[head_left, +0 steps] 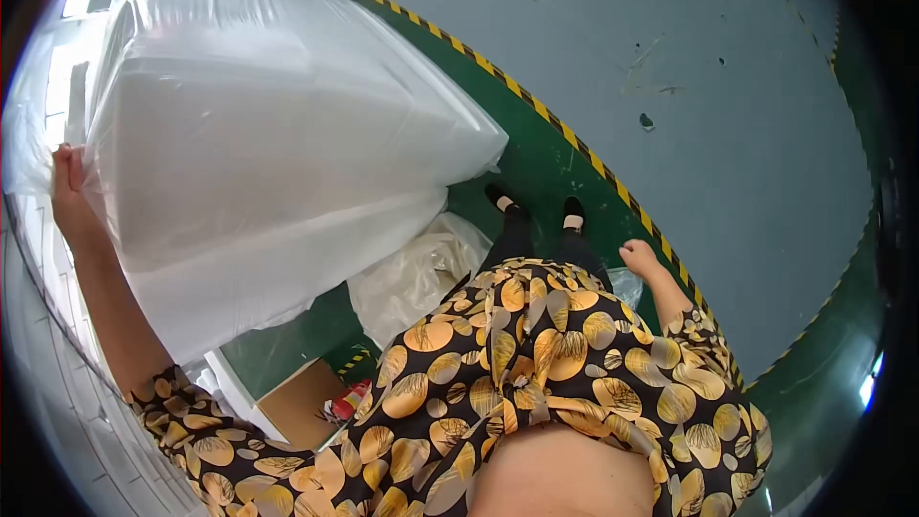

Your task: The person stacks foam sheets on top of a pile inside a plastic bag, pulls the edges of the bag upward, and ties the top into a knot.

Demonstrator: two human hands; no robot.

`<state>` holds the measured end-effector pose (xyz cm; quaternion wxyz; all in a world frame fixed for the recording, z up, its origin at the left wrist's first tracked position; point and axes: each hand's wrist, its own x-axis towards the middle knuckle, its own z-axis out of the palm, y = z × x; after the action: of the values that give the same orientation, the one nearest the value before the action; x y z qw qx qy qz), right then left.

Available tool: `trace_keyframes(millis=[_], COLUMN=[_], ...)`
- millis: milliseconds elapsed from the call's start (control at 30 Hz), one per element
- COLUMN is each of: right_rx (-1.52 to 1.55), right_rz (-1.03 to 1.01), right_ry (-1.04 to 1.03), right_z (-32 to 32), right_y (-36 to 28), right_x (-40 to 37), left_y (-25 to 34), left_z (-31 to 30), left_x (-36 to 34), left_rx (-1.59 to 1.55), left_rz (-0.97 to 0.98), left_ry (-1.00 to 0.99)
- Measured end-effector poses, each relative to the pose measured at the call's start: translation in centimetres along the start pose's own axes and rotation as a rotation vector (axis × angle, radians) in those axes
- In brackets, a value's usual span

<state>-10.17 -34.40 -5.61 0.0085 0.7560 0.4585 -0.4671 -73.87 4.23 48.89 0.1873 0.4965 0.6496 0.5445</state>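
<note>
My left hand (69,170) is raised at the far left, fingers closed on gathered clear plastic film (29,148). This film runs over a tall stack of white blocks (220,144), which look like foam, and hangs loosely around its upper edges. By my right side, my right hand (639,257) is curled into a fist at waist height; what it holds, if anything, is hidden. Behind that wrist shows a bit of clear plastic (627,285). A crumpled translucent plastic sheet (416,268) lies on the floor between the stack and my legs.
An open cardboard box (295,404) stands at the lower left, with a red packet (351,400) beside it. Yellow-and-black tape (536,105) separates the green floor strip (536,168) under my feet from the grey floor (747,153). The grey floor has several chipped spots.
</note>
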Motion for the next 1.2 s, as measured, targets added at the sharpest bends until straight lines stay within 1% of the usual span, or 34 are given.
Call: trace_keyframes(millis=[67,100,133,167,200,233,300,333,367,400,433,467,500,533,567,600,667,700,733,767,800,833,867,900,933,967,1000,1067,1100,1133,1200], right_rx=[0.048,0.103,0.161,0.226,0.288,0.295,0.539,0.542,0.476,0.405,0.355,0.352,0.306,0.262,0.313,0.319,0.338,0.334,0.332,0.353,0.376,0.342,0.346,0.296,0.243,0.269,0.266,0.197,0.186,0.166,0.154], right_rz=[-0.111,-0.133,-0.151,-0.179,-0.209,-0.207,-0.181,-0.181,-0.193,-0.201,-0.229,-0.229,-0.204,-0.183,-0.181,-0.177,-0.235,-0.232,-0.232,-0.19,-0.15,-0.148,-0.149,-0.177,-0.2,-0.211,-0.219,-0.245,-0.23,-0.197,-0.196], right_ry=[0.064,0.08,0.099,0.141,0.176,0.174,0.111,0.118,0.128,0.13,0.142,0.139,0.062,-0.013,-0.028,-0.031,0.088,0.151,0.152,0.118,0.079,0.056,0.05,0.069,0.092,0.098,0.101,0.003,-0.051,-0.118,-0.071], right_z=[0.0,-0.3,-0.5,-0.7,-0.7,-0.2,0.7,0.7,0.8,1.1,1.7,1.4,1.5,1.5,1.5,1.2,0.2,-0.2,-0.6,-0.9,-1.0,-1.2,-1.1,-1.1,-1.3,-0.7,-0.3,0.9,1.3,0.8,0.5], right_y=[-4.1,-6.3,-8.5,-10.6,-12.0,-12.3,-12.9,-13.0,-12.9,-12.6,-12.1,-12.1,-12.1,-12.3,-12.3,-12.6,-13.3,-13.6,-13.7,-13.8,-14.0,-14.1,-14.1,-14.0,-13.5,-13.2,-13.0,-12.4,-12.2,-12.6,-12.6], right_x=[2.3,3.4,4.2,5.0,5.5,6.2,7.5,7.6,7.3,6.7,6.7,6.6,6.2,6.0,6.1,6.2,6.3,6.2,6.3,6.4,6.5,6.4,6.3,6.2,5.7,5.8,5.9,5.7,5.6,4.8,4.0], left_y=[0.9,0.2,1.4,1.8,1.9,2.0,2.8,3.6,4.9,5.5,5.8,5.0,5.9,7.3,8.2,8.6,8.9,10.2,10.5,10.7,11.3,11.4,10.9,9.6,9.7,9.0,9.2,10.5,11.6,11.6,11.1], left_z=[1.8,0.8,1.5,1.2,-0.2,-2.2,-4.6,-3.3,-0.5,1.0,0.9,-6.6,-6.0,-4.6,-3.1,-2.0,-0.9,-1.0,-0.9,-0.7,0.7,1.6,0.4,-1.8,-0.7,0.0,-1.6,-5.8,-1.4,-1.2,-0.4], left_x=[-1.8,-0.5,-1.2,-0.4,1.3,3.1,5.3,3.2,-0.3,-2.7,-3.1,3.9,3.2,1.5,0.1,-1.1,-2.8,-2.8,-2.8,-3.0,-4.3,-5.2,-3.8,-1.2,-1.5,-2.1,-0.9,2.1,-1.9,-2.0,-2.0], left_rx=[0.029,0.149,0.135,0.125,0.057,-0.003,-0.126,-0.131,-0.085,-0.033,-0.017,-0.201,-0.195,-0.15,-0.108,-0.104,-0.175,-0.262,-0.264,-0.127,0.017,-0.027,-0.02,-0.077,-0.138,-0.086,-0.088,0.195,0.125,0.12,0.914], left_rz=[0.022,0.133,0.171,0.181,0.177,0.171,0.162,0.166,0.19,0.207,0.251,0.106,0.099,0.162,0.229,0.228,0.196,0.062,0.062,0.157,0.252,0.204,0.206,0.197,0.184,0.189,0.193,0.286,0.303,0.309,0.555], left_ry=[0.036,0.042,0.134,0.12,0.066,0.016,-0.081,-0.084,-0.003,0.08,0.077,-0.268,-0.268,-0.216,-0.166,-0.173,-0.021,-0.007,-0.006,0.049,0.104,0.118,0.117,0.052,-0.015,0.126,0.134,-0.071,0.059,0.057,0.177])
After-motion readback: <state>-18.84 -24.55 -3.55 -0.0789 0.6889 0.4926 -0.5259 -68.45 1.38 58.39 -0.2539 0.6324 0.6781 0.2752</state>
